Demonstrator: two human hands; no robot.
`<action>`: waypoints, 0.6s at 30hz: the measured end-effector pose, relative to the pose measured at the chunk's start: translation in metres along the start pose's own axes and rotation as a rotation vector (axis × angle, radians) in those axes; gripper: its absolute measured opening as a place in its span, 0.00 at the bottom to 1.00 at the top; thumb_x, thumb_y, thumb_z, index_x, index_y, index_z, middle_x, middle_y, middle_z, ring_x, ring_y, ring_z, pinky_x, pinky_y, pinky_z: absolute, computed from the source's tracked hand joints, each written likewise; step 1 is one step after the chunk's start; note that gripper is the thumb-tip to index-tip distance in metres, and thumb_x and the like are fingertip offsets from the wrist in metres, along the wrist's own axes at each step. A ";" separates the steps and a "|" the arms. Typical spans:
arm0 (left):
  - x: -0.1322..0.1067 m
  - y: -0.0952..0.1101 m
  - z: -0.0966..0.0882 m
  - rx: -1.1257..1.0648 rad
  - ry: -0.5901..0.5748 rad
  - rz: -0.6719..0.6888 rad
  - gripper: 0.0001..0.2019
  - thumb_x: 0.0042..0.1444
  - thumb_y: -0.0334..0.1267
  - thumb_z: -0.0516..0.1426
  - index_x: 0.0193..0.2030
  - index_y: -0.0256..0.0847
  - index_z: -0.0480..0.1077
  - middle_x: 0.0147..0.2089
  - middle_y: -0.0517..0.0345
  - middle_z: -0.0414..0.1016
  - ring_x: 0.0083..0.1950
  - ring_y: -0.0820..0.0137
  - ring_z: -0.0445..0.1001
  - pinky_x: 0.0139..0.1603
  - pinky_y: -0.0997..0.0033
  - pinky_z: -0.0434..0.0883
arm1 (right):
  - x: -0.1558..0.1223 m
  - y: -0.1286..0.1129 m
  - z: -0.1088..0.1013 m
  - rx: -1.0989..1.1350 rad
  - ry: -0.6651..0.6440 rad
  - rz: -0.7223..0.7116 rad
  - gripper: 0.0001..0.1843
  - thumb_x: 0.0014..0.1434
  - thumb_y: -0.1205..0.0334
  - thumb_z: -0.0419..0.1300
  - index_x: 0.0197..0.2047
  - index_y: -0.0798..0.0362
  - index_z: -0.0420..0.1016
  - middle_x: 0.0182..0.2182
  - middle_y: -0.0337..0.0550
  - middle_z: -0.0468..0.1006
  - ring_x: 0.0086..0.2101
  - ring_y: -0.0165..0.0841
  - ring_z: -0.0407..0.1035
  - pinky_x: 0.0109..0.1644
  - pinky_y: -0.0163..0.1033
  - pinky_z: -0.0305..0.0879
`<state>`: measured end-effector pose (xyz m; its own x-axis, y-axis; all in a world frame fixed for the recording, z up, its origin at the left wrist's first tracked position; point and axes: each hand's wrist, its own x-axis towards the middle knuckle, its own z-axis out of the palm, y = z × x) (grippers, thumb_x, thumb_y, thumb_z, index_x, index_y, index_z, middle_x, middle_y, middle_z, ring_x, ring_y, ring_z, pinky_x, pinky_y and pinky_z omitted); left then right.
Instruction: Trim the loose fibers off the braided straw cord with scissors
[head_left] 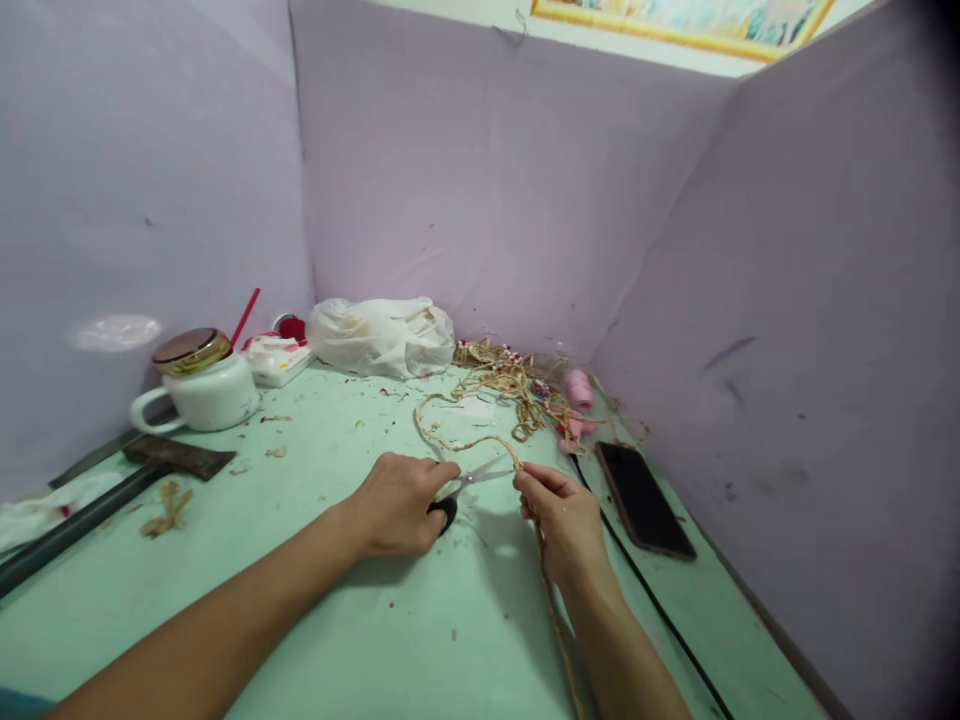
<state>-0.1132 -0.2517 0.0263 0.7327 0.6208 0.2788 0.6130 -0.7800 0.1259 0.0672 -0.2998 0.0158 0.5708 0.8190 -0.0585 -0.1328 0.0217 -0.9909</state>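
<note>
A: What's largest?
B: Smooth pale purple upright panels (480, 180), enclosing a pale green flat-topped desk (420, 640) across the lower frame.
A: And on it?
B: A dark-handled, block-headed hammer (82, 528) at lower left, a crumpled white plastic bag (381, 338) left of centre, and a flat black phone (646, 500) at right, all seemingly kept out of the arms' way.
A: The hands?
B: Below centre. The left hand's (401, 505) grip is closed around small metal scissors (469, 479) by their black loop handle, blades slightly parted, pointing right. The right hand's (562, 520) grip pinches a thin tan braided cord (450, 447) beside the tips, probably to steady it.
A: Where's the cord?
B: Curling through the centre, then down to the bottom edge.
</note>
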 end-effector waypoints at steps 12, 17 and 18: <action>-0.001 0.011 -0.001 0.181 -0.069 -0.019 0.21 0.47 0.33 0.49 0.51 0.39 0.61 0.34 0.51 0.73 0.34 0.61 0.72 0.29 0.68 0.63 | -0.003 -0.002 0.000 -0.253 0.044 -0.196 0.10 0.42 0.60 0.61 0.29 0.57 0.76 0.19 0.40 0.73 0.19 0.30 0.63 0.24 0.36 0.60; -0.001 0.015 -0.004 0.216 -0.104 -0.067 0.23 0.47 0.33 0.48 0.53 0.38 0.60 0.35 0.49 0.73 0.35 0.59 0.72 0.30 0.64 0.65 | -0.006 0.003 0.000 -0.374 0.049 -0.401 0.08 0.46 0.63 0.56 0.29 0.56 0.75 0.24 0.43 0.76 0.25 0.33 0.67 0.31 0.38 0.63; 0.000 0.016 -0.005 0.222 -0.115 -0.074 0.24 0.47 0.33 0.48 0.54 0.38 0.60 0.35 0.49 0.74 0.35 0.59 0.72 0.30 0.64 0.65 | -0.006 0.004 0.000 -0.407 0.055 -0.454 0.08 0.47 0.64 0.55 0.29 0.56 0.75 0.25 0.43 0.76 0.26 0.33 0.67 0.32 0.38 0.63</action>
<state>-0.1052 -0.2649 0.0331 0.7047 0.6900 0.1654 0.7065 -0.7039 -0.0737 0.0629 -0.3046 0.0123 0.5405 0.7481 0.3850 0.4474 0.1320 -0.8846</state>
